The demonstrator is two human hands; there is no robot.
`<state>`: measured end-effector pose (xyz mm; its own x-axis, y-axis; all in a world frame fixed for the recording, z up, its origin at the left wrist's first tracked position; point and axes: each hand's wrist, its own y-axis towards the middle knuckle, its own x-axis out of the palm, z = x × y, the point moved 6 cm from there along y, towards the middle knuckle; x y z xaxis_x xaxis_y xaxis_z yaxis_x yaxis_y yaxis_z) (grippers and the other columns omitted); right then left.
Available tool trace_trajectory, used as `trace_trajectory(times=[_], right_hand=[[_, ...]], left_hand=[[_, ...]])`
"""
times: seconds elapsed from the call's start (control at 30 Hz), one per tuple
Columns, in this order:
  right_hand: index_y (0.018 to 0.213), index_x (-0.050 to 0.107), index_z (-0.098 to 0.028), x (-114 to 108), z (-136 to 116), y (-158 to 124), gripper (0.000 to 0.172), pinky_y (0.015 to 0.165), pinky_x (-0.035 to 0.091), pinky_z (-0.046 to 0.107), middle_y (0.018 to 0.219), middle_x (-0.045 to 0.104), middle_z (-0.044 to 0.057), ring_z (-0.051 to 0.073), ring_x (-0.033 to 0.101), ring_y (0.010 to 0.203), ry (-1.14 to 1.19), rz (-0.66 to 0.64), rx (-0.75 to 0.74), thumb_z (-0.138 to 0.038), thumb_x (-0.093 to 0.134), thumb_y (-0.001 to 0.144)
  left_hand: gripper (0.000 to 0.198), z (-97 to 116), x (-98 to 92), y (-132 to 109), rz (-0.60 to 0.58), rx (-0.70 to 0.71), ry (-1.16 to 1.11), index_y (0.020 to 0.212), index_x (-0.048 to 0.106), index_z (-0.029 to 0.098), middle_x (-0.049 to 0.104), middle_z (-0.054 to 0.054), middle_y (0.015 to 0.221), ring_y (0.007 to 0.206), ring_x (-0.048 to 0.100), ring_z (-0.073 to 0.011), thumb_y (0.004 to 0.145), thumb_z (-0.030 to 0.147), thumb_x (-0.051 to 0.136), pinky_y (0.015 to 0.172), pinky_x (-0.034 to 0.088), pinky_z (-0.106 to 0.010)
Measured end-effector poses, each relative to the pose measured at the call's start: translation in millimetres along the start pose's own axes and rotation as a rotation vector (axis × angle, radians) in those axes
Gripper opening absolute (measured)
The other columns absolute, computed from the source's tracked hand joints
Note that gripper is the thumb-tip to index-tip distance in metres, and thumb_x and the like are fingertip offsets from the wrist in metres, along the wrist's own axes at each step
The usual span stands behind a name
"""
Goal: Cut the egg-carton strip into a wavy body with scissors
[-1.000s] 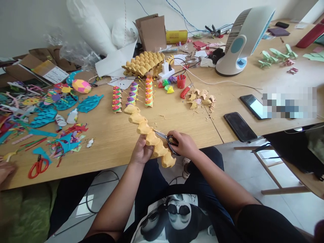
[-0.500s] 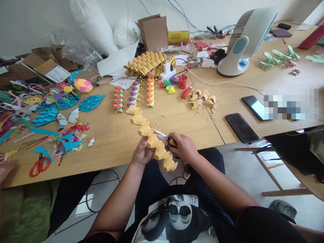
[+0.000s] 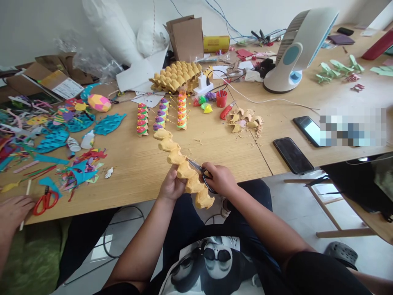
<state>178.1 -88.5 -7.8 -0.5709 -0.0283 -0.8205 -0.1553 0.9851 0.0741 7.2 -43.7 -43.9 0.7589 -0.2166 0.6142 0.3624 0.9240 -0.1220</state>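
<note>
A long strip of yellow egg carton slants over the table's front edge, its lower end above my lap. My left hand grips the strip from its left side, near the middle. Black-handled scissors are in my right hand, with fingers in the loops. Their blades meet the right edge of the strip; the tips are partly hidden at the carton. Beyond the strip stand three painted carton caterpillars with pins as feelers.
Carton scraps and a red utility knife lie ahead on the right, near a phone. Stacked egg trays and a fan stand behind. At left, a co-worker's hand rests beside red scissors and paper scraps.
The scissor blades look more closed at the strip's edge. At far left, the co-worker's hand has come further into view with a thin stick by the red scissors.
</note>
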Motion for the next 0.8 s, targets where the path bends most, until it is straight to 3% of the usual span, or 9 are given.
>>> trace_trajectory(times=[0.3,0.5,0.6,0.8], right_hand=[[0.122,0.061,-0.023,2,1,5,0.034,0.065,0.029,0.027,0.092,0.076,0.005,0.019,0.066,0.079,-0.064,-0.007,-0.042,-0.047,0.053,0.1],[0.119,0.062,-0.024,9,1,7,0.032,0.062,0.026,0.028,0.089,0.075,0.005,0.019,0.063,0.074,-0.111,0.032,-0.03,-0.047,0.054,0.099],[0.117,0.063,-0.025,7,6,8,0.031,0.061,0.027,0.026,0.082,0.073,0.003,0.018,0.062,0.071,-0.009,0.046,-0.007,-0.047,0.06,0.095],[0.11,0.061,-0.025,-4,8,2,0.031,0.058,0.028,0.023,0.067,0.061,-0.005,0.013,0.054,0.06,0.24,0.009,0.019,-0.046,0.068,0.09]], left_hand=[[0.053,-1,0.4,2,-0.005,-0.017,-0.051,0.118,0.068,0.028,0.074,-0.004,0.118,0.106,0.069,-0.0238,0.072,0.046,0.085,0.092,0.058,-0.039],[0.043,-3,0.4,4,-0.057,-0.047,-0.179,0.12,0.068,0.028,0.076,-0.001,0.119,0.109,0.07,-0.021,0.08,0.038,0.081,0.097,0.055,-0.037],[0.037,-2,1.0,3,-0.096,-0.048,-0.239,0.12,0.068,0.029,0.077,0.0,0.116,0.105,0.071,-0.0197,0.084,0.034,0.076,0.095,0.055,-0.035],[0.042,-3,-1.6,2,-0.11,-0.077,-0.231,0.124,0.066,0.033,0.078,0.002,0.107,0.093,0.073,-0.018,0.084,0.031,0.076,0.085,0.056,-0.031]])
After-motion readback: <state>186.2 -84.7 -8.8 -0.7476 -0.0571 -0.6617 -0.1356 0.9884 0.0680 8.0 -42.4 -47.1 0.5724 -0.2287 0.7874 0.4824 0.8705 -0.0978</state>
